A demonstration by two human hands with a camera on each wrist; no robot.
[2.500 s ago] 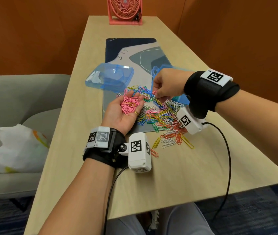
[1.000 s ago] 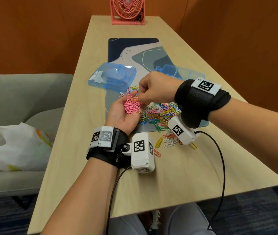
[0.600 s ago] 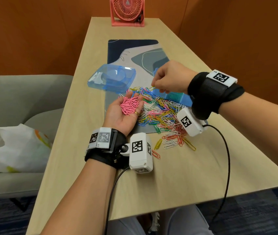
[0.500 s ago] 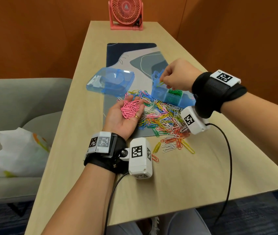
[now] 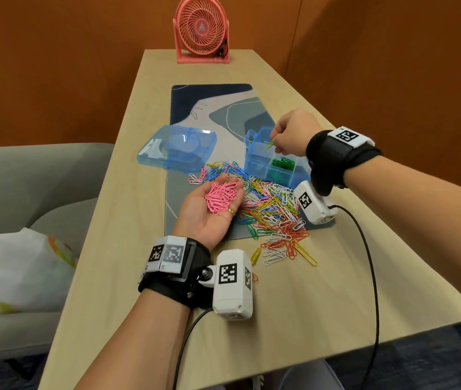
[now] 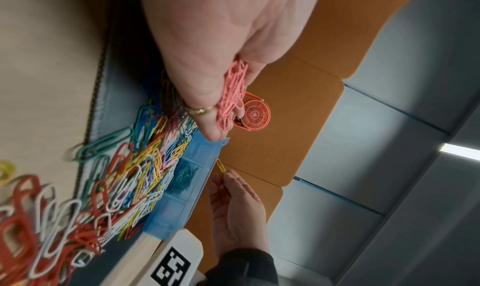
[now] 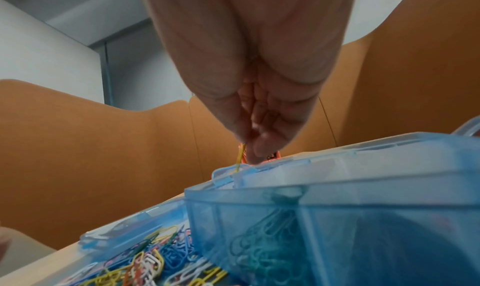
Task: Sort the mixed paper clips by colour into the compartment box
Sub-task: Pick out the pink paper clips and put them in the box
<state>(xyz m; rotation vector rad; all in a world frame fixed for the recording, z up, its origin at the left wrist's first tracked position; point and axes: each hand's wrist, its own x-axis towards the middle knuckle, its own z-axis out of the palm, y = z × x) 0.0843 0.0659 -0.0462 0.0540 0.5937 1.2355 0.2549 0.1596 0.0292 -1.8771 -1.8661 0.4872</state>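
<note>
Above the far end of the compartment box (image 5: pixel 273 161), my right hand (image 5: pixel 291 133) pinches one yellow-green clip (image 5: pixel 268 145) between thumb and fingertips; the clip hangs down over the box rim, not yet let go. From the right wrist view its lower end sits right at the rim of a far compartment, though I cannot tell whether it touches the plastic.

My left hand (image 5: pixel 212 205) lies palm up on the desk mat (image 5: pixel 212 108), fingers relaxed and slightly cupped, carrying a loose bunch of pink clips (image 5: pixel 220 196) that are not yet in the box.

Just beside that hand, between it and the box, spreads the mixed pile (image 5: pixel 271 209): yellow, blue, white, green, pink and orange clips, with a few spilling off the mat onto the table (image 5: pixel 294 319) near me.

Judging progress: one near compartment holds a fair heap of green clips (image 5: pixel 281 164), and the others look bare or too hazy to read. So I reckon the sort is at an early stage, with most colours left. The box lid (image 5: pixel 177 149) rests apart on the left, and a pink fan (image 5: pixel 201 29) stands at the far end.
</note>
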